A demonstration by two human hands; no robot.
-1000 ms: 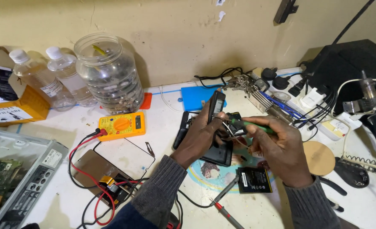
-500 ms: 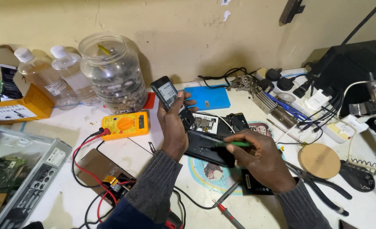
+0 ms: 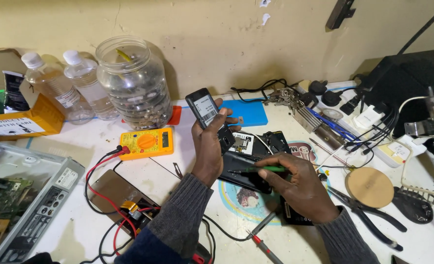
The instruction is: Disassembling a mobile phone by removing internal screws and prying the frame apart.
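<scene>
1. A clear plastic jar [image 3: 135,83] stood at the back of the white table [image 3: 70,234], and serves here as the landmark; two clear bottles [image 3: 65,85] stood just left of it.
2. Forward of the jar, a yellow multimeter [image 3: 147,143] lay flat, its red and black leads [image 3: 99,195] trailing further forward toward a brown board [image 3: 114,191].
3. To the right of the jar, the left hand [image 3: 210,144] was raised off the table and clamped around a small dark phone [image 3: 205,108], thumb on one edge and fingers wrapped over the other, its labelled face tilted up toward the camera.
4. A blue pad [image 3: 249,113] lay flat just right of that phone, further from the jar.
5. Right of the jar and forward of it, the right hand [image 3: 297,183] pinched a green-handled screwdriver [image 3: 256,169] between thumb and fingers, its tip pointing back toward the left wrist.
6. The screwdriver lay over a black opened device [image 3: 244,168] resting on the table; the two hands were close but not touching.
7. Far right of the jar lay a round cork disc [image 3: 371,187], black pliers [image 3: 368,215] and a white power strip [image 3: 373,134].
</scene>
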